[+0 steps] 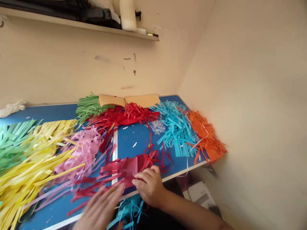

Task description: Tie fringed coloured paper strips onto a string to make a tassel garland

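Observation:
Dark red fringed tissue paper (130,166) lies near the front edge of the blue table, its strips spreading to the left and right. My right hand (150,184) is closed on the right part of this paper, fingers curled and pressed together. My left hand (102,207), blurred by motion, has its fingers stretched out over the strips at the lower left. Whether it touches them I cannot tell. Pink fringed paper (82,148) and yellow fringed paper (40,156) lie left of the red strips.
Bright red fringe (124,115), green fringe (90,107) and tan card pieces (142,101) lie at the back. Blue fringe (176,127) and orange fringe (206,137) with a white string are at the right. Small clear bits (158,126) lie mid-table. A shelf (79,24) runs above.

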`<state>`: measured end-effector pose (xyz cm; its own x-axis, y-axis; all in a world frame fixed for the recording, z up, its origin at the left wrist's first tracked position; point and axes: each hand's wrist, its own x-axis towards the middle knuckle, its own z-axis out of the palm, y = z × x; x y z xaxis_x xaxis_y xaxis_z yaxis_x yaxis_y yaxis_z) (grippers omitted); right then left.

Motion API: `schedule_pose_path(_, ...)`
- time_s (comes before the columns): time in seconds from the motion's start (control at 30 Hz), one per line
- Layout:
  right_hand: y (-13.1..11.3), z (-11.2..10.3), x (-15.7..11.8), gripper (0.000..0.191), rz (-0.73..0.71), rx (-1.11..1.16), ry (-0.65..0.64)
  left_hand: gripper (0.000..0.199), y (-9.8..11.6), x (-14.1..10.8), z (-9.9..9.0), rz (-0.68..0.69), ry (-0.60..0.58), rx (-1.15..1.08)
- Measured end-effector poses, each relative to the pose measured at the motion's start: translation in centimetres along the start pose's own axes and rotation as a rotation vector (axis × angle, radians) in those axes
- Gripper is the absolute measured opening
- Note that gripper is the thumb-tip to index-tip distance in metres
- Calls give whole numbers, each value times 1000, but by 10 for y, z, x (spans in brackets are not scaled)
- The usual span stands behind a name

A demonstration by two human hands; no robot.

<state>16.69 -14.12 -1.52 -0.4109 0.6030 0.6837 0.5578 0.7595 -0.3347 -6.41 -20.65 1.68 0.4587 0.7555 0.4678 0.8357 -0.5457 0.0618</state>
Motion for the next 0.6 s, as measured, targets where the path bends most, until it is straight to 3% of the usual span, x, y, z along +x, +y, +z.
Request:
schedule_pose_path(0.07, 0, 0, 2, 12, 5, -18, -48, 70, 20, 29, 23, 86, -35, 61)
schedule_pose_path(0.1, 2, -1, 2, 13, 11, -25, -72, 67, 23, 39, 37, 113, 0, 60)
schedule_pose_path(0.2, 17, -14, 2, 8, 63, -37, -123, 47, 18, 52, 71, 113, 34, 36)
schedule_pose_path(0.27, 29, -30, 0, 11, 156, -89, -93, 33, 12, 50, 81, 105, 47, 16)
schedule_pose_path(0.37, 30, -60, -3, 19, 311, -182, 80, 27, 11, 48, 76, 34, 96, -79)
schedule_pose_path(0.43, 17, -71, -4, 25, 250, -95, 131, 26, 13, 51, 65, -76, 142, -154)
schedule_pose_path(0.53, -6, -60, -3, 25, 85, 84, -45, 26, 13, 57, 44, -174, 198, -176)
schedule_pose_path(0.6, -13, -36, 4, 33, 103, 59, -175, 28, 11, 59, 32, -120, 195, -151)
